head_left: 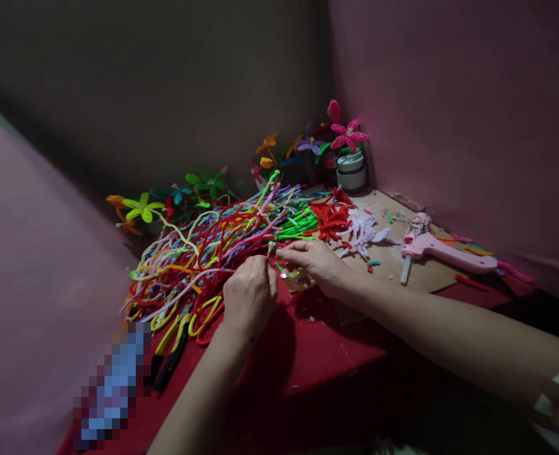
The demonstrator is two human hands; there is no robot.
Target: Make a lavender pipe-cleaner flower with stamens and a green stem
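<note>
Pliers (175, 356) lie by heaped fuzzy stems (213, 237) on the red table (327, 354), my left hand (248, 291) pinches a small pale piece (271, 246), seemingly for delicate work needing steady fingertips next, my right hand (318, 262) curls close, grip unclear, and a pink glue gun (454, 253) rests beyond.
</note>
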